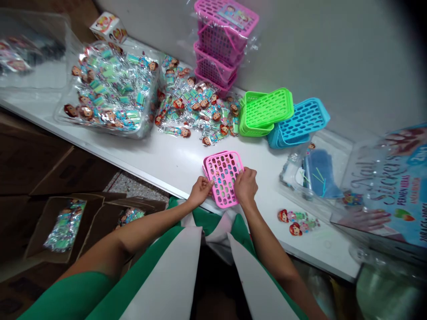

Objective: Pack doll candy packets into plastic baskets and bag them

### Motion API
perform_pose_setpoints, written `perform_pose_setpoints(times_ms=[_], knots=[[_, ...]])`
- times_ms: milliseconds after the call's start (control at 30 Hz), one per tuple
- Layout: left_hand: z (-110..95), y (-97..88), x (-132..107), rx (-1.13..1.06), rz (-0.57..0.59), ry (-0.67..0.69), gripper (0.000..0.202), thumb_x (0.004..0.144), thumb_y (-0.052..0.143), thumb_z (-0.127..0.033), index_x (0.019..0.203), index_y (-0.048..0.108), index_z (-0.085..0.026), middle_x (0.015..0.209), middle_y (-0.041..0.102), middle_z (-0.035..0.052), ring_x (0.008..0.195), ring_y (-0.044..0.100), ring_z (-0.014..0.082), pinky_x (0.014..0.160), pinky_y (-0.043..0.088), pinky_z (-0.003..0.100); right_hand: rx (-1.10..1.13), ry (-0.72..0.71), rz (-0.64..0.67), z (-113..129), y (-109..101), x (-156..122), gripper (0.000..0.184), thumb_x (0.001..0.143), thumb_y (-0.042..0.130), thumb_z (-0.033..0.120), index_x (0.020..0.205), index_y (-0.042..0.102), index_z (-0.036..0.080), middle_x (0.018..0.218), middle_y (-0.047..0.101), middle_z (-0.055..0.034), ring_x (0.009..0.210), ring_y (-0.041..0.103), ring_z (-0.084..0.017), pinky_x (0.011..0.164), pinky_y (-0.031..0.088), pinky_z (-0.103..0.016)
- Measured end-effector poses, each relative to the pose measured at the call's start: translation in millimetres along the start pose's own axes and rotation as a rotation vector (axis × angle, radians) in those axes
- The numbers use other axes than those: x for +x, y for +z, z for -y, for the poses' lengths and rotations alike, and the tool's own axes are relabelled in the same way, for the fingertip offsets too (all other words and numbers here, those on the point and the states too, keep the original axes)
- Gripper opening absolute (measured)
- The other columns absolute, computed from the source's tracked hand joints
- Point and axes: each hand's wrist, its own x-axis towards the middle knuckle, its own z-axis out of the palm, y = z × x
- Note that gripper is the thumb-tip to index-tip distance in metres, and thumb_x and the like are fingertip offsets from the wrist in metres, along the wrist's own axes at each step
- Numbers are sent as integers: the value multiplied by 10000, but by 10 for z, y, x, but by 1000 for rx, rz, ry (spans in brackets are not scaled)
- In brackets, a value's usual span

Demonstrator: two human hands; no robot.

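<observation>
A small pink plastic basket (224,180) with a slotted lid is held between my two hands near the front edge of the white table. Through the slots, colourful contents show, too small to name. My left hand (201,191) pinches the basket's left side with closed fingers. On the opposite edge, my right hand (246,184) has its fingers wrapped round the rim. Beyond the basket lies a heap of small doll-printed foil packets (200,104). Two similar printed packets (296,222) lie to the right of my right hand.
A clear tub (143,124) full of packets stands at the left. Stacked pink baskets (220,44), green baskets (260,115) and blue baskets (296,124) line the wall. At right are a clear tray (296,191) and a sticker box (393,186). Cardboard boxes (43,209) sit below.
</observation>
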Motion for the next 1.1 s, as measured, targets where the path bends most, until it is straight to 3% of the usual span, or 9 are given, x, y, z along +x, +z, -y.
perform_pose_setpoints(times_ms=[133,233,400,567,667,800,900,967,1100], knots=[[33,27,8,60,-33,43,389,777,570,-570,799,395,-223,558,506,-75,488,554,119,503,467,253,-35,-41,-40,34,29,34,368,936,287,349,1111,538,144,1057,527,-161,989,501,-292,827,395,-433],[38,35,5,146,-58,66,323,841,490,-536,794,396,-230,579,514,-62,506,545,128,505,435,253,19,-33,-30,40,66,67,449,924,295,358,1246,478,105,1176,511,-209,1089,473,-330,880,378,-472],[46,34,30,288,-157,114,265,862,479,-465,759,415,-230,617,520,-48,585,515,136,553,381,252,138,42,247,-38,138,135,572,927,207,417,1366,410,113,1142,588,-198,1025,555,-316,836,423,-457],[108,46,43,210,-128,64,285,856,470,-495,778,398,-230,566,469,-68,493,480,127,498,377,247,173,37,335,-125,120,224,557,919,205,514,1244,554,227,1009,662,-96,891,603,-261,779,452,-407],[164,57,37,224,-132,76,297,868,451,-494,975,428,-218,580,499,-63,507,519,148,529,429,277,124,20,384,-148,111,293,595,920,165,559,1122,626,241,906,677,-81,807,612,-260,726,457,-396],[212,51,52,404,-204,233,559,885,442,-426,1350,287,-156,988,610,100,936,599,232,860,462,417,157,2,413,-195,152,402,578,920,225,538,1364,436,232,1098,652,-98,933,612,-271,781,464,-405],[199,17,92,506,-219,350,647,888,431,-365,1444,174,-158,1354,411,178,1279,384,280,1069,301,479,262,-97,427,-230,177,438,543,932,258,490,1397,391,243,1218,603,-82,1065,570,-248,879,452,-407],[175,-18,124,538,-186,396,673,883,432,-326,1465,126,-179,1428,326,164,1342,288,277,1107,247,483,302,-159,402,-236,175,424,500,947,242,454,1363,438,259,1231,594,-66,1111,542,-229,929,436,-411],[139,-76,167,567,-181,469,744,846,484,-279,1476,96,-202,1443,310,146,1343,282,268,1113,248,469,354,-211,304,-226,154,368,472,962,249,405,1342,470,232,1233,574,-82,1163,504,-205,996,403,-404]])
